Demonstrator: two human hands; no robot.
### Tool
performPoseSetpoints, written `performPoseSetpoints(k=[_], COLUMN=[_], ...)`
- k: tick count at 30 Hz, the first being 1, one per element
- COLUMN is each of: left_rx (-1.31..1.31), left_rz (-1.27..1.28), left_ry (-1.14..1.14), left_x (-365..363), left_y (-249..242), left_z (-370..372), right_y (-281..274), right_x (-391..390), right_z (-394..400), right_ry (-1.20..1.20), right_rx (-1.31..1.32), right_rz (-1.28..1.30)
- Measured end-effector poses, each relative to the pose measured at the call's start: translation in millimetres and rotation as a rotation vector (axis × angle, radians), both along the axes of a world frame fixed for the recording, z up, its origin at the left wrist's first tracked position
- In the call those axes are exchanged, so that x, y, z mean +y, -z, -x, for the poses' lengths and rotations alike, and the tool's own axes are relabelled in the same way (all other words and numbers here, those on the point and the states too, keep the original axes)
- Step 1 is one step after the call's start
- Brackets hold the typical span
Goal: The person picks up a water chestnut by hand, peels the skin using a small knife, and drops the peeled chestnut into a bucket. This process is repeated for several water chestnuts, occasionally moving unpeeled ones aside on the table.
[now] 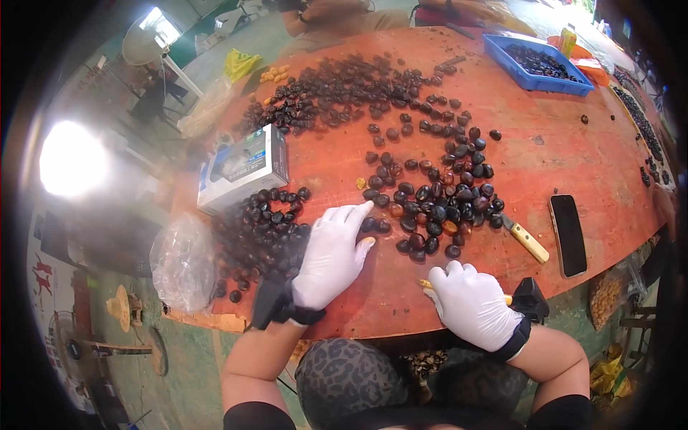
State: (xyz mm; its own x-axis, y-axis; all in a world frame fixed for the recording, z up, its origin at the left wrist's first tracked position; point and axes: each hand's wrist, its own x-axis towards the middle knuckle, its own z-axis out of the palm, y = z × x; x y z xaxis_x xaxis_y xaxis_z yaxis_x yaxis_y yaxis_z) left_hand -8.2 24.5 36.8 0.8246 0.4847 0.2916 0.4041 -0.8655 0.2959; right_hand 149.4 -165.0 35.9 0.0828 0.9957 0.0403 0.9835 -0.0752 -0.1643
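My left hand [330, 251], in a white glove, is over the red table [330, 161] with its thumb and fingers apart. Dark glossy nuts [376, 225] lie just beyond the gap between thumb and fingertips. My right hand [474, 304], also gloved, is closed around a thin yellow-handled tool [508, 299] near the table's front edge; most of the tool is hidden by the fingers. A loose pile of dark nuts [451, 208], a few of them browner, lies ahead of both hands. Another heap [254, 240] is left of my left hand.
A knife with a pale handle [529, 242] and a phone [568, 235] lie at the right. A box [245, 168] and clear plastic bag [183, 264] are at the left. Farther back are more nuts [337, 89], a blue tray [537, 84] and a person [344, 16].
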Motion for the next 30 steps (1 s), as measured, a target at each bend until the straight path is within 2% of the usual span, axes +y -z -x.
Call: performPoseSetpoints(k=[2,5,6,9,18,25,30], left_rx=[-0.010,-0.153,-0.253,-0.164,0.038,-0.047,-0.019], left_rz=[0.080,0.332,0.421,0.848,0.675,0.684,0.665], left_ry=[0.003,-0.064,0.004,0.094,0.058,0.069,0.037], left_x=[7.5,-10.6,-20.1,-41.9,-52.9,-52.5,-52.7], left_y=[7.8,-1.6,-4.2,-0.5,0.6,6.1,7.2], left_z=[-5.6,-0.1,2.3,10.7,5.7,8.3,6.8], right_y=[-0.4,-1.1,0.0,2.6,2.4,7.2,5.2], right_x=[-1.4,-1.0,-1.5,-3.0,-0.4,8.8,0.5], right_z=[-0.4,-1.3,-2.1,-1.6,-1.5,1.6,-1.8], right_ry=[-0.002,-0.009,-0.011,-0.017,-0.076,-0.109,-0.030], right_rx=[-0.013,-0.026,-0.024,-0.026,-0.038,-0.060,-0.080], right_rz=[-0.004,-0.033,-0.041,-0.066,-0.149,-0.176,-0.105])
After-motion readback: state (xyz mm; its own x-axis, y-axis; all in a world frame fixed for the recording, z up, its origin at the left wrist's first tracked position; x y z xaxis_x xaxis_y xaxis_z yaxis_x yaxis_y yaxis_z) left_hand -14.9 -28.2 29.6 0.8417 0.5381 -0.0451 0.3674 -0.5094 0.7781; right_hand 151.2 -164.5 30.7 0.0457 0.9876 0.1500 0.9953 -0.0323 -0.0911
